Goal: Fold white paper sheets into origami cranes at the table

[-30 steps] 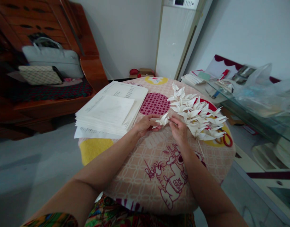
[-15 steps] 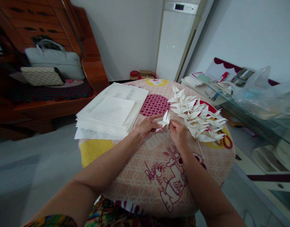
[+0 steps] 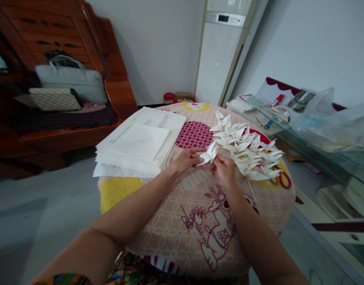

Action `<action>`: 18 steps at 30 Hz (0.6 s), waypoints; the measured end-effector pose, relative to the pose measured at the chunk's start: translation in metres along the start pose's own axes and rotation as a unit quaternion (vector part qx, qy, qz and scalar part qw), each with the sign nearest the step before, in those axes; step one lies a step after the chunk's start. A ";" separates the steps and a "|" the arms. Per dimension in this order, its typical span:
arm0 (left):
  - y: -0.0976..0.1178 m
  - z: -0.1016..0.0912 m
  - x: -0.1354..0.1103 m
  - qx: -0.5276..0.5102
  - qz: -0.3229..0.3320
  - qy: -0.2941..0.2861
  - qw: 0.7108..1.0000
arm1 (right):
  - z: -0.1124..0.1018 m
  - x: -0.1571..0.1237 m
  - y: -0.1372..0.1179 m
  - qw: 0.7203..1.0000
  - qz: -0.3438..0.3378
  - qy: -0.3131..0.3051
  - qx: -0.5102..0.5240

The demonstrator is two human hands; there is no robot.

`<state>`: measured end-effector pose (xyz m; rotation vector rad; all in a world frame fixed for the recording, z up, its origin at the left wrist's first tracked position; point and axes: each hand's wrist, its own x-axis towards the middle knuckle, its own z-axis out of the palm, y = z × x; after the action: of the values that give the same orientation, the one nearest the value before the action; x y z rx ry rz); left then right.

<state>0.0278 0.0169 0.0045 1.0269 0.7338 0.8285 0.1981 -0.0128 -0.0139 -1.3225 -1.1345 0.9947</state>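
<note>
While the left hand [image 3: 186,161] clamps the paper crane [image 3: 209,154] from nine o'clock: it sits between both hands.
Right hand [image 3: 225,168]: fingertips closed on its edge at four o'clock.
Crane-folding: probably final shaping; the next move likely calls for a light, steady pinch.
Crane pile [image 3: 249,148]: at three o'clock, on the surface [image 3: 170,229].

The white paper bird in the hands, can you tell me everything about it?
The white paper bird is folded, with pointed, wing-like flaps angled upward. The left hand holds one side and the right hand the other, over the patterned tablecloth. Whether its underside touches the tablecloth is hidden.
</note>
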 end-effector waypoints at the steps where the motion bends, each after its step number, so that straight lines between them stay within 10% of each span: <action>1: -0.001 0.000 0.000 -0.001 0.001 -0.004 1.000 | 0.001 -0.001 -0.001 1.000 0.007 -0.002 0.010; 18: -0.005 0.007 0.000 0.014 0.118 -0.005 0.993 | 0.002 -0.008 -0.015 0.997 0.050 -0.036 0.046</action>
<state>0.0344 0.0124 0.0026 1.1571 0.6241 1.0165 0.1930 -0.0206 0.0002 -1.2878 -1.0711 1.1629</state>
